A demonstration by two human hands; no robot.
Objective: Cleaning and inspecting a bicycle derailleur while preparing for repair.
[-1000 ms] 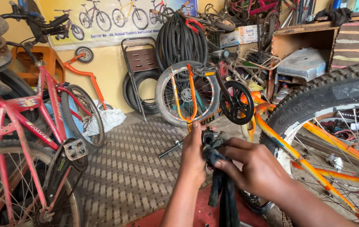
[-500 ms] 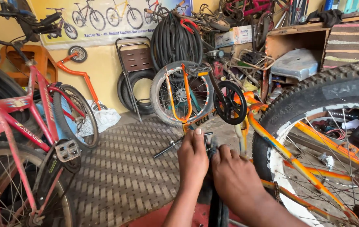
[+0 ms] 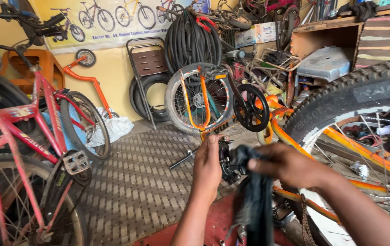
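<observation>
While left hand (image 3: 208, 167) fingers grip the black part (image 3: 228, 160); right hand (image 3: 286, 165) pinches dark cloth (image 3: 255, 200).

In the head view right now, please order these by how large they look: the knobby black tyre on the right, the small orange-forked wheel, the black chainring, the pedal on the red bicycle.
1. Knobby black tyre, though it is nearest the camera.
2. Orange-forked wheel.
3. Black chainring.
4. Pedal, smallest.

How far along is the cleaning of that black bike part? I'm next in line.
Mid-job, apparently. The left hand holds the black metal part while the right hand presses a dark rag against it. Nothing looks refitted: the orange bicycle stands upside down.
</observation>
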